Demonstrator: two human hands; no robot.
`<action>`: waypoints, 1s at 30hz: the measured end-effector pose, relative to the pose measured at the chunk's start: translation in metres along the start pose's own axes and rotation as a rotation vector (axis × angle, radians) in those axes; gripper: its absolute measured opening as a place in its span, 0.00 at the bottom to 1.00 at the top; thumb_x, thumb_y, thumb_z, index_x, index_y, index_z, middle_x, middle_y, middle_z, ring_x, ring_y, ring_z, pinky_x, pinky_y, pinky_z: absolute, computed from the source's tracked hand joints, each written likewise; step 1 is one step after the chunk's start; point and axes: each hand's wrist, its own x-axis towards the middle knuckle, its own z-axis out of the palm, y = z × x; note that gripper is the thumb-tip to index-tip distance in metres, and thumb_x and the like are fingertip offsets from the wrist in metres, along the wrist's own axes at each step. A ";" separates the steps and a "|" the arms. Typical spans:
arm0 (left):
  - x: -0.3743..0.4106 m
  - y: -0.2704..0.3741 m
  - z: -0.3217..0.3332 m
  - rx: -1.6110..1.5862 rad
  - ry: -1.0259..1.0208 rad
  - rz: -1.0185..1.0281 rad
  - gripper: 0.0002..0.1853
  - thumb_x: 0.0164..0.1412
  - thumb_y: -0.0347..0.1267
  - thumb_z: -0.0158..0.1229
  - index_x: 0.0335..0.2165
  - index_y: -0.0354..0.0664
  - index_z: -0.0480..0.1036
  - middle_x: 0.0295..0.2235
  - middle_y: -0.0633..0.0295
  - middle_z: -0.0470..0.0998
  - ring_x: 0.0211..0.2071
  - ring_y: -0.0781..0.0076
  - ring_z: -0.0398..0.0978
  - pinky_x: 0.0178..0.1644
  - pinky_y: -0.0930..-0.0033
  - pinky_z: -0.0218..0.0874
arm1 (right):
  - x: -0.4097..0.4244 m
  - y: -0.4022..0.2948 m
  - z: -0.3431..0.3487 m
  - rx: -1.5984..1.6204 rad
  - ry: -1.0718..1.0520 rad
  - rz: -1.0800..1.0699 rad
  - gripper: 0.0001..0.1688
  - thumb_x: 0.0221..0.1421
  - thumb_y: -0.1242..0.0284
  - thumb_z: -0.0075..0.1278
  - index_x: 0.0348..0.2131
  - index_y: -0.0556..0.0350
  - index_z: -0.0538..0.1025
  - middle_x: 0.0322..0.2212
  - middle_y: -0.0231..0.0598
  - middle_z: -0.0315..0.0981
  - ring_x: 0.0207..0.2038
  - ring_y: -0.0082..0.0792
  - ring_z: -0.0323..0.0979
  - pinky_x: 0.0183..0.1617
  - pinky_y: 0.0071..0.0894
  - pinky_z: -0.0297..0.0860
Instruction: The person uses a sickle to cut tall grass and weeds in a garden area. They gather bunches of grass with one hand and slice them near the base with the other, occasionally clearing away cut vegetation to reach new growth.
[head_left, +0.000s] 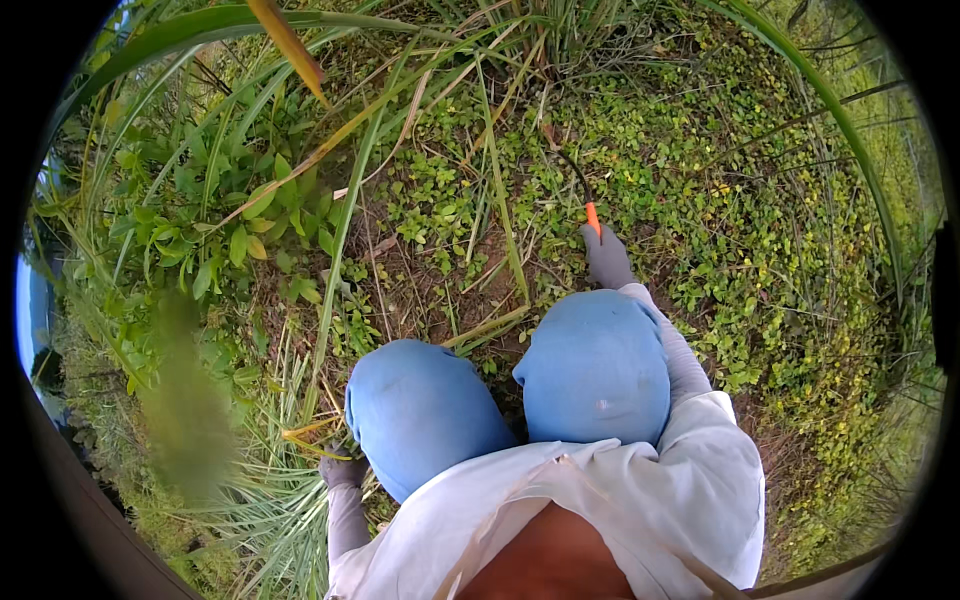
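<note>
My right hand (606, 256), in a grey glove, is closed around the orange handle of a sickle (592, 217). Its thin dark curved blade reaches forward over low leafy plants, towards the base of a grass clump (559, 45). Down beside my left knee is my left hand (343, 469), also gloved. Yellowed and green grass blades (311, 433) cross at its fingers, which are partly hidden; whether they grip the blades is unclear. A heap of long loose grass (277, 517) lies just left of that hand.
My bent knees in blue trousers (600, 367) fill the lower middle. Long grass blades (349, 217) arch across the view in front. A leafy shrub (240, 225) grows at left, and low ground cover (750, 225) spreads at right. Bare reddish soil (491, 251) shows between the plants.
</note>
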 end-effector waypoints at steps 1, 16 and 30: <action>0.000 0.001 -0.006 0.046 -0.037 -0.037 0.33 0.43 0.50 0.60 0.45 0.41 0.71 0.45 0.45 0.72 0.46 0.48 0.71 0.48 0.53 0.63 | -0.005 0.000 0.000 -0.016 0.074 -0.026 0.30 0.59 0.51 0.38 0.38 0.62 0.70 0.28 0.55 0.72 0.31 0.51 0.72 0.35 0.44 0.66; 0.049 0.228 -0.322 -0.141 0.393 0.650 0.22 0.51 0.42 0.60 0.43 0.45 0.71 0.26 0.52 0.77 0.28 0.52 0.76 0.31 0.58 0.66 | -0.020 -0.024 -0.024 0.845 0.035 0.165 0.15 0.61 0.60 0.40 0.38 0.51 0.65 0.17 0.30 0.60 0.13 0.20 0.58 0.15 0.26 0.60; 0.031 0.522 -0.284 0.563 0.193 1.691 0.10 0.48 0.31 0.54 0.33 0.42 0.68 0.31 0.58 0.73 0.33 0.58 0.74 0.33 0.58 0.66 | -0.131 0.052 -0.058 1.332 0.344 0.387 0.13 0.61 0.61 0.37 0.31 0.51 0.63 0.16 0.29 0.57 0.14 0.22 0.53 0.16 0.23 0.55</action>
